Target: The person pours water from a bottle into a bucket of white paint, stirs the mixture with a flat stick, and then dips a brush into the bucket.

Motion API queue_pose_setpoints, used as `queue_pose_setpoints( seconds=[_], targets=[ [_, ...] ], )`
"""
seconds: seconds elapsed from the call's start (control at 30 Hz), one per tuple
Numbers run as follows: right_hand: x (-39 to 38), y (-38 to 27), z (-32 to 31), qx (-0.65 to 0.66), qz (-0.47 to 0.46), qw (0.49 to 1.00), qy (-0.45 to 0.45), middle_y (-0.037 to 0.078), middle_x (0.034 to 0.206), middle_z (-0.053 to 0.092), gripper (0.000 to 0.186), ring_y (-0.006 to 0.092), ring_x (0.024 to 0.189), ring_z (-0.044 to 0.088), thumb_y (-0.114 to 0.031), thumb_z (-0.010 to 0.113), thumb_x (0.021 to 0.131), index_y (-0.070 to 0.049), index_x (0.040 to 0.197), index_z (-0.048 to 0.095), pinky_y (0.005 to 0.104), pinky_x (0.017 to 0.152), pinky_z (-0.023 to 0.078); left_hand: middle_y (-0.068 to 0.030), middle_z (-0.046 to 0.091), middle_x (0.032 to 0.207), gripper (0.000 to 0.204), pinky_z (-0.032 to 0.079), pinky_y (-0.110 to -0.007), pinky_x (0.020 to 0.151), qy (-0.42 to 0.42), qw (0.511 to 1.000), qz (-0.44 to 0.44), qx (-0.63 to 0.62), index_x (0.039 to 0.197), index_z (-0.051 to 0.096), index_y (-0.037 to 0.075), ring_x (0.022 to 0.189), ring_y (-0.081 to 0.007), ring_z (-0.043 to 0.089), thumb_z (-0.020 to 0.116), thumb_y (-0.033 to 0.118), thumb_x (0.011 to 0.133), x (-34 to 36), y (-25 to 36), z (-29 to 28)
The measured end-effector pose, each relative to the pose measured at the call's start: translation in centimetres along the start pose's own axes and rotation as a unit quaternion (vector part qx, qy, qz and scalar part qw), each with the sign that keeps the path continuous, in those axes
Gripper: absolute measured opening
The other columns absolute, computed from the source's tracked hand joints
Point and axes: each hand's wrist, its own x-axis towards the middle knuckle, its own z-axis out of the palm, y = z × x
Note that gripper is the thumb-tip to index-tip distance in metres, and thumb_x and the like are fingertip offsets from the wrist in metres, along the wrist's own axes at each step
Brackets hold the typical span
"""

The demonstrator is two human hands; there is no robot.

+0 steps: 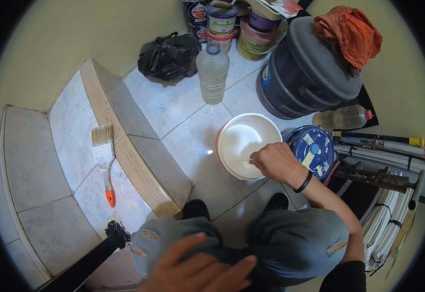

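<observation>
A white bucket [237,138] of white paint stands on the tiled floor. Over its right side, my right hand [276,163] pinches a thin pale stick [244,161] that dips into the paint. My left hand [195,265], blurred, is low in the view above my knees, its fingers apart and nothing visible in it. A paintbrush [106,155] with pale bristles and an orange-tipped handle lies on the tiled step left of the bucket. A blue paint-spattered lidded tub [312,148] sits right beside the bucket. A clear plastic bottle [212,78] stands behind the bucket.
A tiled step [86,175] runs along the left, with a black pole [95,255] below. Behind are a black bag [166,58], stacked cans [254,44] and a large dark drum [300,68] with an orange cloth [344,36]. A lying bottle [341,117] and bundled strips [388,219] are right.
</observation>
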Motion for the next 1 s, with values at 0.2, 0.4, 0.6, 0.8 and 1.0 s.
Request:
queue_pose_setpoints(
  seconds=[0.2, 0.4, 0.6, 0.8, 1.0],
  targets=[
    [0.6, 2.4, 0.3, -0.028, 0.084, 0.989, 0.117, 0.016, 0.072, 0.07, 0.021, 0.0385, 0.071, 0.07, -0.026, 0.069, 0.093, -0.009, 0.083, 0.076, 0.0486, 0.064, 0.054, -0.009, 0.072, 0.096, 0.034, 0.051, -0.031, 0.093, 0.151, 0.942, -0.22, -0.206, 0.118, 0.067, -0.001, 0.095, -0.0159, 0.068, 0.077, 0.017, 0.091, 5.2, -7.5, -1.8],
    [-0.7, -0.2, 2.1, 0.068, 0.031, 0.993, 0.091, 0.018, 0.074, 0.07, 0.022, 0.0402, 0.075, 0.07, -0.025, 0.067, 0.095, -0.007, 0.085, 0.075, 0.0499, 0.065, 0.053, -0.0156, 0.063, 0.13, 0.076, 0.05, -0.039, 0.101, -0.058, 0.897, -0.346, -0.268, 0.136, 0.057, -0.002, 0.12, -0.0242, 0.062, 0.058, 0.064, 0.099, 14.7, -18.6, 7.9],
    [-2.9, 0.8, 1.5, 0.057, 0.097, 0.987, 0.112, 0.021, 0.077, 0.072, 0.019, 0.039, 0.074, 0.073, -0.02, 0.068, 0.093, -0.006, 0.086, 0.078, 0.0483, 0.068, 0.057, -0.0185, 0.068, 0.11, 0.088, 0.057, -0.039, 0.084, -0.093, 0.862, -0.423, -0.264, 0.126, 0.056, -0.008, 0.1, -0.0229, 0.068, 0.064, 0.073, 0.091, 16.3, -20.9, 14.7],
    [-3.8, 1.0, 2.1, 0.076, 0.122, 0.981, 0.133, 0.02, 0.077, 0.072, 0.019, 0.0381, 0.073, 0.073, -0.02, 0.068, 0.092, -0.005, 0.085, 0.078, 0.0479, 0.067, 0.057, -0.0061, 0.066, 0.08, 0.06, 0.055, -0.03, 0.057, -0.044, 0.883, -0.38, -0.272, 0.107, 0.056, 0.0, 0.066, -0.0124, 0.064, 0.089, 0.044, 0.084, 16.3, -22.2, 16.3],
    [-4.3, 0.0, 2.4, 0.134, 0.082, 0.976, 0.151, 0.014, 0.081, 0.073, 0.02, 0.0361, 0.076, 0.071, -0.023, 0.067, 0.096, -0.008, 0.088, 0.076, 0.0474, 0.067, 0.055, -0.0032, 0.061, 0.076, 0.054, 0.051, -0.027, 0.051, -0.102, 0.905, -0.321, -0.261, 0.096, 0.053, 0.004, 0.062, -0.0115, 0.062, 0.092, 0.037, 0.081, 16.7, -20.8, 13.7]
  ],
)
